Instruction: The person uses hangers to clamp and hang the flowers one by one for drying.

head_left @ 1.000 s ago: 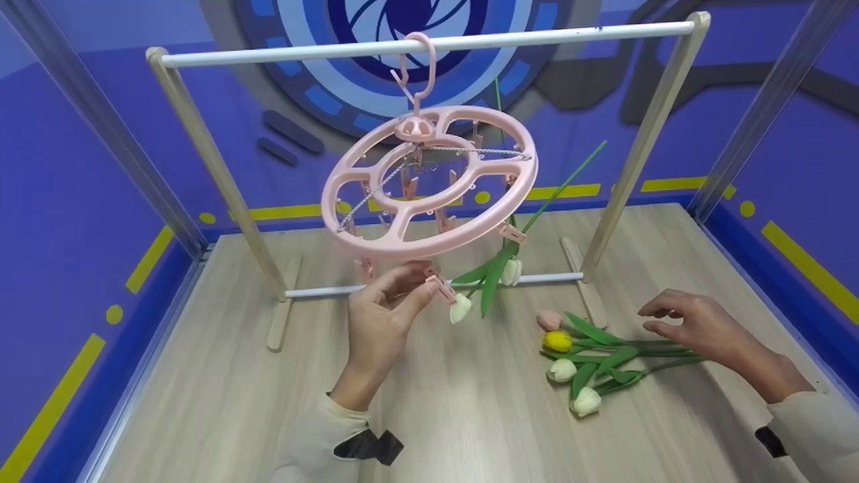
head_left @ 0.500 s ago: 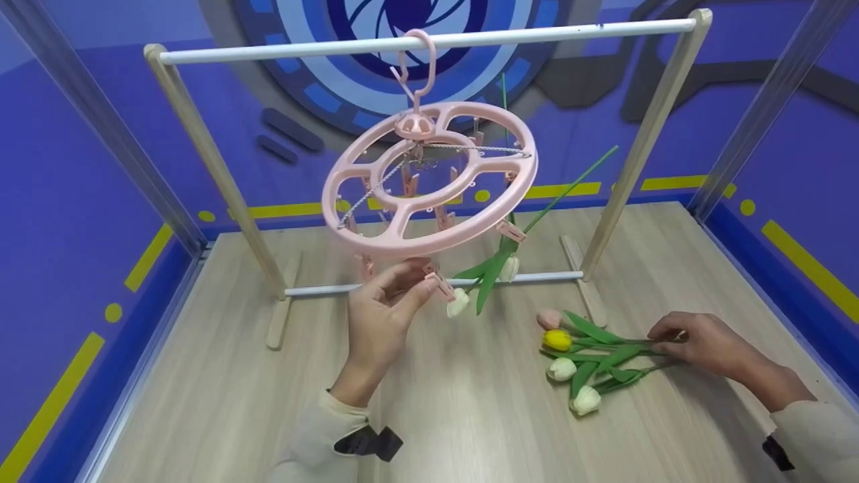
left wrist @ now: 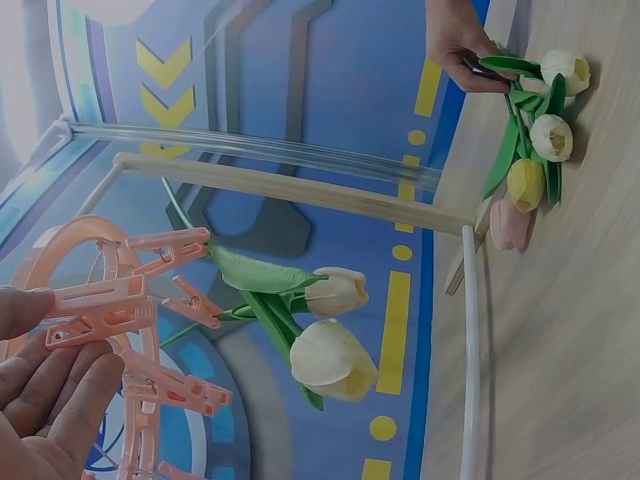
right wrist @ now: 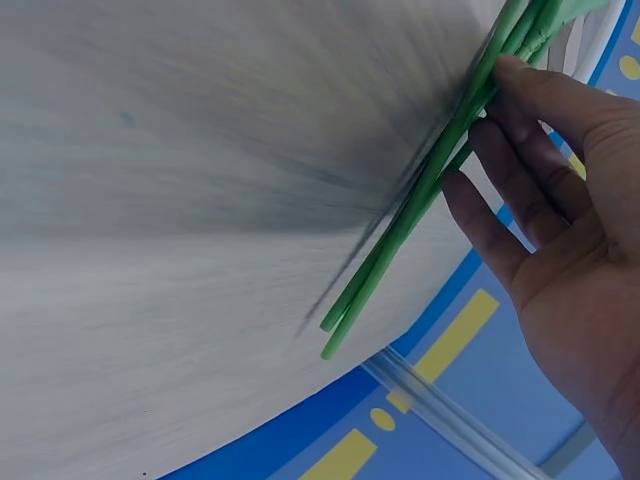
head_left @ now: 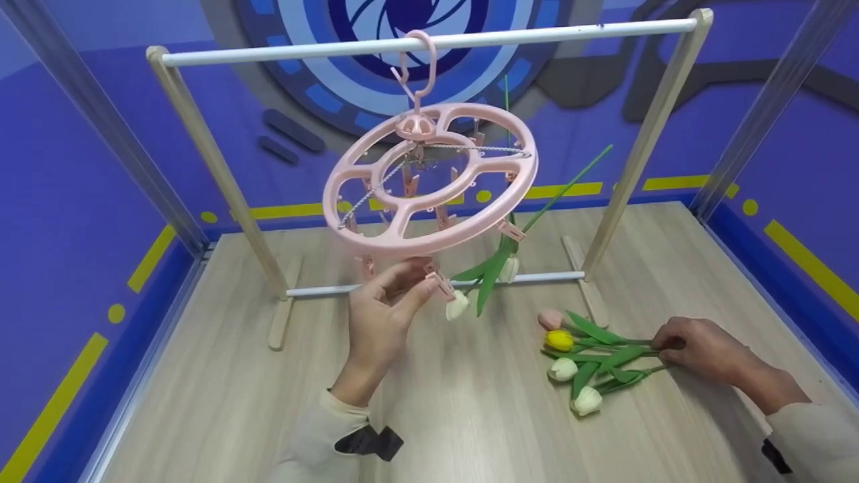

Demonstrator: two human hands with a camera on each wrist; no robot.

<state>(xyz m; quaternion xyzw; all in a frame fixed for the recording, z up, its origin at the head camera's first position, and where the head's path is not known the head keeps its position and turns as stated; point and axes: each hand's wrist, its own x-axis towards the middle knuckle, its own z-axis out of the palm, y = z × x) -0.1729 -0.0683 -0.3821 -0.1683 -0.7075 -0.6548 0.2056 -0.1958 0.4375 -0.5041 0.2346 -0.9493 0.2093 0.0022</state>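
A round pink clip hanger [head_left: 436,243] hangs by its hook, tilted, with several clothespins under it. My left hand [head_left: 379,325] pinches one pink clothespin [left wrist: 95,310] at the front of the ring, thumb against fingers; no flower is in that clothespin. Two white tulips [left wrist: 335,360] hang heads down from other clips, their stems pointing up. On the table to the right lies a bunch with a yellow tulip [head_left: 558,341], a pink tulip [head_left: 551,319] and two white tulips [head_left: 587,401]. My right hand [head_left: 711,355] pinches green stems [right wrist: 420,200] of this bunch.
The hanger's hook sits over the white top bar [head_left: 302,52] of a rack with wooden side posts [head_left: 208,164]. A lower white bar [head_left: 550,276] joins its feet [head_left: 278,325] on the wood-grain table [head_left: 470,416]. Blue patterned walls [head_left: 80,201] enclose the sides and back.
My right hand has come down from above the bunch onto the stems, its fingers closing on them. My left hand stays at the clothespin. The hanging tulips have swayed slightly.
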